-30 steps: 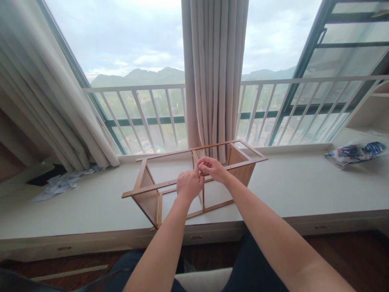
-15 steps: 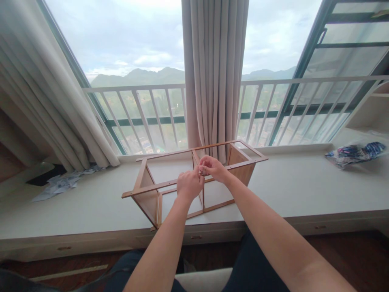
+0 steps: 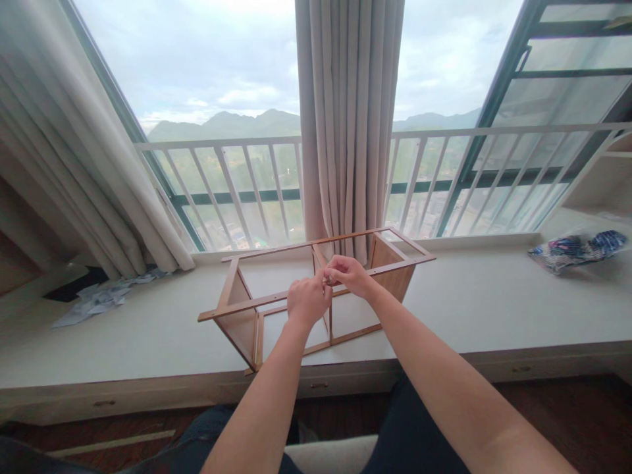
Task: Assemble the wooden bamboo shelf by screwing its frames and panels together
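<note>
A brown wooden rack frame (image 3: 257, 303) lies on its side on the white window ledge (image 3: 474, 303), its panels and rails forming an open box. Over its near upper rail, around the middle divider, my two hands meet. My left hand (image 3: 309, 299) is closed, with the fingertips curled in. Just to its right, my right hand (image 3: 348, 273) is pinched shut. Between the fingertips is something small and shiny, too small to name. Part of the rail and divider is hidden behind the hands.
A clear plastic bag with blue patterned contents (image 3: 575, 253) lies at the right of the ledge. Scattered white papers (image 3: 93, 303) and a dark flat item (image 3: 74, 284) are at the left. Behind stand a white railing (image 3: 222, 141) and beige curtains (image 3: 350, 131).
The right hand's fingers have shifted slightly downward at the small item. The left hand and the wooden frame stay where they were.
</note>
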The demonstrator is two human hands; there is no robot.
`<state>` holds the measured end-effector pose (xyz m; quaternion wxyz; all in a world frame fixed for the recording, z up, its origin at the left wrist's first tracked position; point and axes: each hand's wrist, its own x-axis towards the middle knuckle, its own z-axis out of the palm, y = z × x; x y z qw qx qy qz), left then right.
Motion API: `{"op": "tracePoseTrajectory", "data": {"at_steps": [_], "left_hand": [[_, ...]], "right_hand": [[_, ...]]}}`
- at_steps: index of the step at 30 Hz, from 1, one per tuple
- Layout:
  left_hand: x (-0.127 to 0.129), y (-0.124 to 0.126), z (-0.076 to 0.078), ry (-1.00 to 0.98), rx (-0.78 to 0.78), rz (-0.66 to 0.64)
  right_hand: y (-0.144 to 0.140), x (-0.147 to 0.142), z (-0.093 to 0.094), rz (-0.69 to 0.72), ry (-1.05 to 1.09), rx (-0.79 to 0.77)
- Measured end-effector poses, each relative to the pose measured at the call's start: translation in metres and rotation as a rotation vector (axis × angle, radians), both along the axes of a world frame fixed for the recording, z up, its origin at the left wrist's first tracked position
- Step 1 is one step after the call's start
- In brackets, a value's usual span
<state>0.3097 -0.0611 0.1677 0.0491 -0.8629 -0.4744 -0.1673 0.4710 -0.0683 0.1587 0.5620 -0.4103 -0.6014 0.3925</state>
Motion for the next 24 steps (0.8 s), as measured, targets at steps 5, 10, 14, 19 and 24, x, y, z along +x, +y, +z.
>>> {"op": "tracePoseTrajectory", "data": {"at_steps": [5,10,14,19,24], "left_hand": [[-0.001,0.002,-0.003,-0.002,0.028,-0.012],[-0.002,0.004,-0.006,-0.007,0.047,-0.020],[-0.002,0.005,-0.007,-0.009,0.061,-0.022],[-0.002,0.005,-0.007,-0.004,0.056,-0.026],[-0.002,0.003,-0.005,0.001,0.047,-0.014]], "right_hand": [[-0.006,0.003,0.005,0.045,0.096,-0.048],[-0.006,0.007,0.007,0.064,0.094,-0.055],[-0.005,0.010,0.008,0.090,0.088,-0.052],[-0.005,0.013,0.010,0.125,0.098,-0.102],[-0.004,0.018,0.011,0.181,0.122,-0.149]]}}
